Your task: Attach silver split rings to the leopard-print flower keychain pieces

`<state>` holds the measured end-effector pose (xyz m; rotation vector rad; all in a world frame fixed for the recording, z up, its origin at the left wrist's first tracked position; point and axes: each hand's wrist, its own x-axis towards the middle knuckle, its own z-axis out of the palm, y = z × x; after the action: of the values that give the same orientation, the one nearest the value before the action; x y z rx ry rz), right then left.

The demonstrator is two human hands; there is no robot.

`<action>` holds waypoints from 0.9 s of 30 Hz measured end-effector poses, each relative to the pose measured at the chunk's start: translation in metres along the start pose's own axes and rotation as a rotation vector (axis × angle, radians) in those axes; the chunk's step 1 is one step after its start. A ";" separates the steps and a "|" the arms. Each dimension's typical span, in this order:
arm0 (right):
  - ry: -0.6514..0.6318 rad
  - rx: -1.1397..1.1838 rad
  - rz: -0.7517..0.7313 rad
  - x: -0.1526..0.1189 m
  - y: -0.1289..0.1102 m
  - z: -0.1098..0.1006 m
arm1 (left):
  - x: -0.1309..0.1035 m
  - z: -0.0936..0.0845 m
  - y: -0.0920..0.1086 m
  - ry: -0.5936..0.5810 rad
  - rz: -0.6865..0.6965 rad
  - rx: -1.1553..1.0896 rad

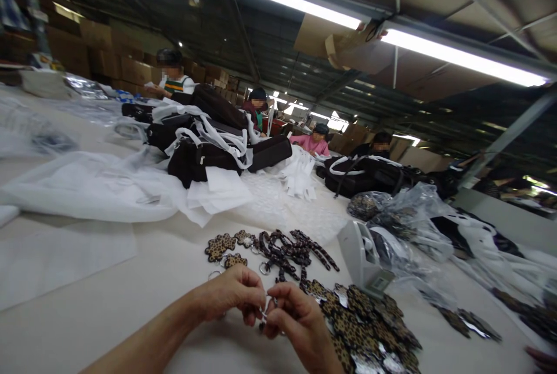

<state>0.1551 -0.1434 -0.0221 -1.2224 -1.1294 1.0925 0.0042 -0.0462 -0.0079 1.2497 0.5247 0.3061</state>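
Observation:
At the lower middle, my left hand [237, 296] and my right hand [296, 319] meet fingertip to fingertip, both pinched on a small silvery metal piece [263, 311]. Its exact shape is too small to make out. Just beyond my hands lie flower-shaped leopard-print pieces [221, 245], some with metal rings. Beside them is a tangle of dark twisted straps [282, 249]. To the right of my right hand spreads a larger pile of leopard-print pieces [365, 322], a few showing shiny silver surfaces.
A grey-white device [359, 255] stands right of the straps. Farther back are dark bags [213, 156] with white wrapping, white sheets [217, 188] and clear plastic bags [418, 211]. Several people work across the table [174, 261]. A hand [542, 356] shows at the right edge.

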 end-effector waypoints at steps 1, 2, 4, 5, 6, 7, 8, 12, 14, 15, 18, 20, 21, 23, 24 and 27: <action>0.016 -0.012 -0.020 0.000 0.001 0.000 | 0.000 0.000 0.001 0.009 -0.005 0.014; 0.026 -0.031 -0.039 0.000 0.001 0.000 | 0.000 -0.002 0.002 0.017 -0.004 0.036; 0.033 -0.075 -0.064 0.000 0.001 -0.001 | 0.000 -0.009 0.007 0.042 0.017 0.098; 0.043 -0.087 -0.071 0.001 0.001 -0.002 | -0.001 -0.015 0.010 0.082 0.042 0.136; 0.059 -0.087 -0.076 0.001 0.001 -0.003 | -0.001 -0.023 0.013 0.150 0.075 0.175; 0.078 -0.077 -0.077 0.001 0.000 -0.005 | -0.002 -0.033 0.017 0.249 0.113 0.221; 0.093 -0.064 -0.074 0.002 0.000 -0.006 | -0.003 -0.042 0.020 0.372 0.149 0.273; 0.071 -0.068 -0.048 0.002 -0.002 -0.010 | -0.007 -0.061 0.026 0.640 0.268 0.614; 0.053 -0.077 -0.028 0.002 -0.003 -0.010 | -0.008 -0.054 0.025 0.585 0.341 0.726; 0.050 -0.076 -0.024 0.001 -0.004 -0.011 | -0.007 -0.048 0.024 0.527 0.345 0.721; 0.041 -0.077 -0.036 0.002 -0.005 -0.012 | -0.005 -0.035 0.021 0.352 0.220 0.607; 0.033 -0.086 -0.046 0.002 -0.006 -0.012 | -0.004 -0.036 0.020 0.411 0.193 0.682; 0.029 -0.091 -0.045 0.003 -0.006 -0.012 | -0.004 -0.039 0.019 0.484 0.218 0.786; 0.016 -0.093 -0.036 0.003 -0.006 -0.011 | -0.003 -0.044 0.016 0.589 0.268 1.038; 0.003 -0.092 -0.033 0.004 -0.006 -0.011 | -0.001 -0.044 0.014 0.570 0.263 1.144; -0.035 -0.079 -0.024 0.005 -0.004 -0.009 | 0.006 -0.033 0.006 0.493 0.137 1.375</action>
<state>0.1651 -0.1398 -0.0179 -1.2524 -1.2208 1.0630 -0.0082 -0.0147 -0.0110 2.5712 1.1661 0.3760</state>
